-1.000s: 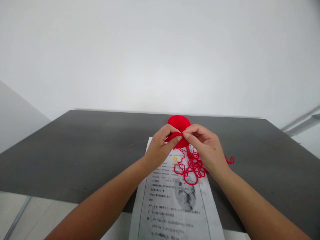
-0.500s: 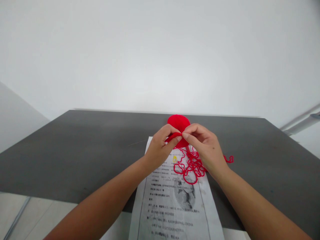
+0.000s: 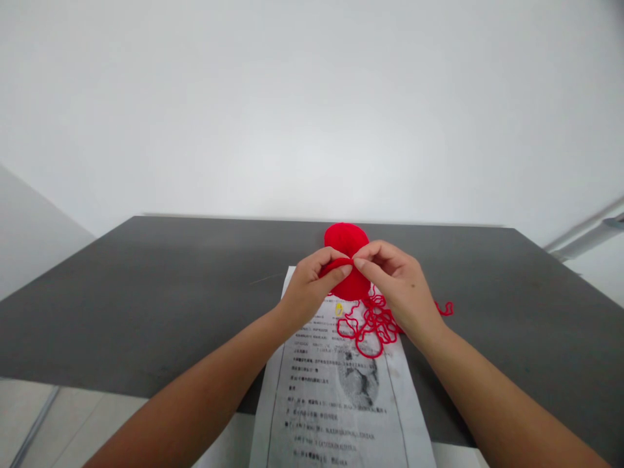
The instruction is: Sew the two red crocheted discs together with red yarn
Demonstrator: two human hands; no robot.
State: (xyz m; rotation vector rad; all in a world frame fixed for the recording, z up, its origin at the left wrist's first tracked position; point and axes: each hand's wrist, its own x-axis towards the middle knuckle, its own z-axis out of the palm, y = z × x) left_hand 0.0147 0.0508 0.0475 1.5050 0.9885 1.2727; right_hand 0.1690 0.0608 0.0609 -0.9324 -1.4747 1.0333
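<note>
A red knitted or crocheted piece (image 3: 354,285) is held up above the paper, its rounded lower part hanging down. My left hand (image 3: 312,279) is closed on its upper left edge, thumb in front and fingers behind. My right hand (image 3: 397,279) pinches the same edge from the right, its thumb and index fingertips close to the left ones. Any small tool between the fingertips is hidden. Just behind the hands stands a ball of red yarn (image 3: 344,236). Loose loops of red yarn (image 3: 377,325) lie below, partly behind my right hand.
A printed sheet of paper (image 3: 336,416) lies under the hands and overhangs the front edge of the dark table (image 3: 146,292). On it rests a small yellow loop-shaped item (image 3: 339,309). A white wall (image 3: 312,117) rises behind the table.
The lower part of the red piece hangs further down and covers more of the paper and yarn. Both hands stay nearly in place with their grips kept.
</note>
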